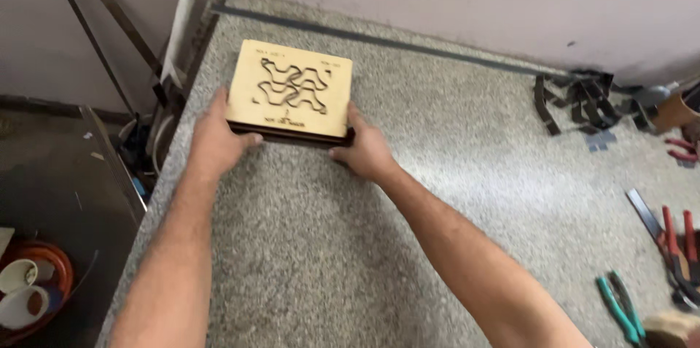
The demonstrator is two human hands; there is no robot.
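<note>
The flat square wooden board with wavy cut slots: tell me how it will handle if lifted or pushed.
The flat square wooden board probably stays stiff, lying flat between the left hand and right hand. On the rough speckled stone slab it likely drags rather than slides. The thin strips between slots may be fragile.

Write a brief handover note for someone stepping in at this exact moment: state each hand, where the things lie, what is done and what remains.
Left hand: grips the left near corner of the wooden die board.
Right hand: grips its right near corner.
Board: flat on the speckled stone worktop, far left area, wavy cut pattern facing up.
Nearby: bent metal strips at the far right; green-handled pliers and red-handled pliers on the right edge.
Done: board is down on the worktop, both hands on it.
Left: hands not yet released; tools untouched.
</note>
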